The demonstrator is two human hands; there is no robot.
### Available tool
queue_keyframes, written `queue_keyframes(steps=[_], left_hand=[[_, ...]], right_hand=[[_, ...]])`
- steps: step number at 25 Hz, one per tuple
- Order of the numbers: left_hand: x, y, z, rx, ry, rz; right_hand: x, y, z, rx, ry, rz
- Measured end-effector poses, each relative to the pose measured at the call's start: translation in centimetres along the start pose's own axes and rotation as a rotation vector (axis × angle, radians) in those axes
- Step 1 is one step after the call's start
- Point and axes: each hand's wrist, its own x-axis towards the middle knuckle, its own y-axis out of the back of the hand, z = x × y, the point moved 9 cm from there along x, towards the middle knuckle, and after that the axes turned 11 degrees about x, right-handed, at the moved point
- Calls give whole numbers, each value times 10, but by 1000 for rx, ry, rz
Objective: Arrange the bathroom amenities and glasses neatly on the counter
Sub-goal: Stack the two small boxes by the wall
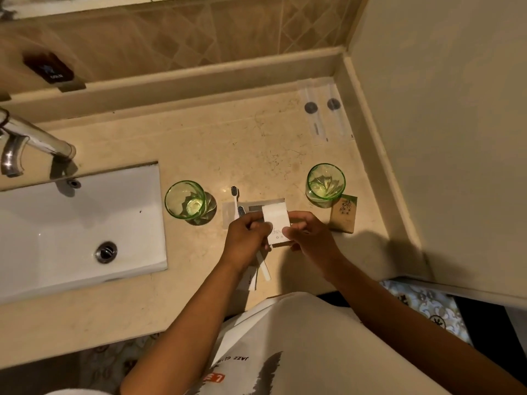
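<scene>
My left hand point(247, 233) and my right hand point(309, 236) both grip a small white amenity packet point(276, 220) just above the beige counter point(199, 143). Two toothbrushes point(235, 196) lie under my left hand, bristles pointing away from me. One green glass point(185, 202) stands left of the hands. Another green glass point(325, 182) stands to the right, next to a brown soap box point(343, 213). Two clear wrapped packets point(322, 109) lie at the back right corner.
A white sink point(74, 223) with a chrome faucet point(34, 138) fills the left side. A wall point(442, 124) closes the counter on the right. A raised ledge point(185, 78) runs along the back. A dark sign point(50, 68) sits at the back left.
</scene>
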Motion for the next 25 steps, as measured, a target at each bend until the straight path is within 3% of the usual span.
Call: queue_keyframes(steps=[4, 7, 12, 16, 25], left_hand=[[-3, 18, -7, -114, 18, 11], [-7, 30, -10, -138, 2, 27], [-11, 42, 4, -102, -79, 61], [4, 62, 47, -3, -222, 215], [101, 39, 158, 69, -263, 189]], right_hand=[[0, -13, 5, 42, -29, -55], [-5, -24, -5, -149, 59, -94], [2, -31, -32, -110, 139, 24], [27, -36, -70, -46, 131, 49], [121, -4, -171, -145, 196, 154]])
